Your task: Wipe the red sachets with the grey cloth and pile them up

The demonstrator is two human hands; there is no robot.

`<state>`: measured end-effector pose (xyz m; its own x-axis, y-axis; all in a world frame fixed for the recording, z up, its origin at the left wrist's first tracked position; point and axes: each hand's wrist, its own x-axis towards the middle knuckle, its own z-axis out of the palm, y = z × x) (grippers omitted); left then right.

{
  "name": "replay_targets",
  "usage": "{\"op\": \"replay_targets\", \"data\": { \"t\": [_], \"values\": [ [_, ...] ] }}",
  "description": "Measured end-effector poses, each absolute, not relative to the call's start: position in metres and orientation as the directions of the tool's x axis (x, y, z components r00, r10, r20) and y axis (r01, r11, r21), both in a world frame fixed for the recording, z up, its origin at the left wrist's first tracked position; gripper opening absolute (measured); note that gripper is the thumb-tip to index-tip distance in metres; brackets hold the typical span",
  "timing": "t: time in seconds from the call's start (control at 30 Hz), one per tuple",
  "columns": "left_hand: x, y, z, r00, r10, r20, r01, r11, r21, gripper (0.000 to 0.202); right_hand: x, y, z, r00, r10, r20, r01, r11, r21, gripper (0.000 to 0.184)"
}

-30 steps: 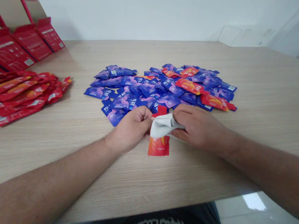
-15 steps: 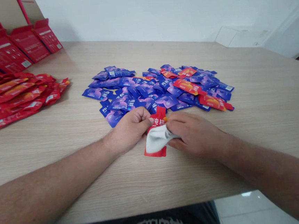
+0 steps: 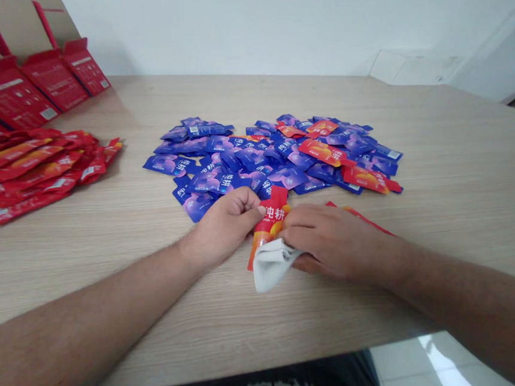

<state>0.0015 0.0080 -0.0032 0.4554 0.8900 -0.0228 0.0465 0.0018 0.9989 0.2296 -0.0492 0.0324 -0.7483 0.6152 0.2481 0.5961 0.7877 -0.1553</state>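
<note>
The left hand (image 3: 224,229) has its fingers curled and its thumb closed on the left edge of a red-and-orange packet (image 3: 271,216), pinching it toward the far end. The right hand (image 3: 329,238) is closed around a bunched grey-white cloth (image 3: 273,267), which sticks out to the left from between thumb and fingers and covers the packet's near right part. The packet lies between the two hands, its printed side up, its narrow end pointing to the far side and its wide end toward the near side.

Another piece of red packaging (image 3: 365,216) shows just beyond the right hand, mostly hidden by it. Farther out, past both hands, a loose heap of blue-and-purple packets (image 3: 245,158) spreads over the middle of the table (image 3: 184,337). Several red-and-orange packets (image 3: 323,151) lie on it, most of them toward its right side.

Well to the left, larger red pouches (image 3: 34,170) are stacked in overlapping layers, cut off by the view's left edge. Behind them, at the far left, red cartons (image 3: 12,94) stand in a row with flaps raised. A white wall (image 3: 247,25) rises along the table's far edge.
</note>
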Motion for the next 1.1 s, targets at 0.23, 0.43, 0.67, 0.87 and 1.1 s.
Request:
{"op": "replay_targets", "data": {
  "t": [0.23, 0.43, 0.67, 0.87, 1.1],
  "values": [
    [0.002, 0.008, -0.004, 0.463, 0.885, -0.057, 0.022, 0.053, 0.998, 0.027, 0.238, -0.038, 0.032, -0.570, 0.749, 0.337, 0.762, 0.636, -0.124, 0.019],
    [0.002, 0.007, -0.002, 0.447, 0.894, -0.030, 0.043, 0.012, 0.999, 0.024, 0.233, -0.047, 0.032, -0.737, 0.632, 0.241, 0.616, 0.774, -0.145, 0.009],
    [0.001, 0.010, -0.006, 0.462, 0.886, -0.046, 0.031, 0.036, 0.999, 0.028, 0.235, -0.043, 0.036, -0.583, 0.749, 0.313, 0.753, 0.644, -0.138, 0.015],
    [0.000, 0.010, -0.005, 0.470, 0.882, -0.023, 0.045, 0.002, 0.999, 0.022, 0.230, -0.051, 0.038, -0.684, 0.681, 0.261, 0.670, 0.728, -0.144, 0.003],
    [0.001, 0.010, -0.005, 0.470, 0.882, -0.043, 0.022, 0.037, 0.999, 0.024, 0.235, -0.042, 0.035, -0.573, 0.742, 0.348, 0.756, 0.642, -0.125, 0.006]
  ]
}}
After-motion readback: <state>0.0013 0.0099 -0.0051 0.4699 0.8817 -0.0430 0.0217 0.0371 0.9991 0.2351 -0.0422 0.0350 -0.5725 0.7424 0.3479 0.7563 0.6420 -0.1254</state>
